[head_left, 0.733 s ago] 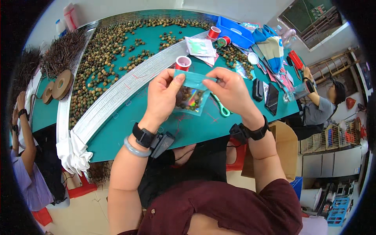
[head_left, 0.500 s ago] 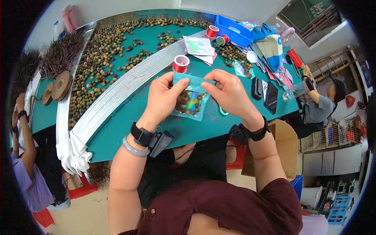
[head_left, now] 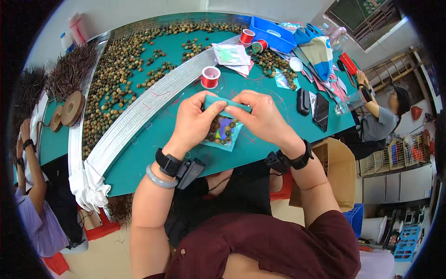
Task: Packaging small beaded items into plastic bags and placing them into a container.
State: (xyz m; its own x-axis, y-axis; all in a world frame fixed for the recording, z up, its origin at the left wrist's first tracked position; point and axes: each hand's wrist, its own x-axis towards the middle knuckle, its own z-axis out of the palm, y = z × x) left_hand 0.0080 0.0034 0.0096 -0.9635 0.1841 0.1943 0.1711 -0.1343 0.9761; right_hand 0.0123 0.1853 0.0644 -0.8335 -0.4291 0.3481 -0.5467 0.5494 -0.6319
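Between my hands hangs a small teal zip bag (head_left: 226,144) with a see-through, shiny window, and round brown-green beads (head_left: 214,136) lie inside it. My left hand (head_left: 194,116) pinches the top edge of the bag, thumb in front. My right hand (head_left: 261,114) pinches the same edge from the other side, its thumb close to the left thumb. The top strip of the bag is partly covered by my fingers. Just beyond my hands a spool of red thread (head_left: 210,78) stands upright on the green table mat (head_left: 162,139).
Loose beads (head_left: 111,88) spread behind a long white ridged tray (head_left: 134,109). White gloves (head_left: 88,186) drape over its near end. At right are a blue bin (head_left: 274,35), a black phone (head_left: 321,113) and a cardboard box (head_left: 341,172). Co-workers sit on both sides.
My right hand has moved left along the bag's top edge, bringing both thumbs together. The bag hangs slightly lower, with its top now folded or pressed between my fingers.
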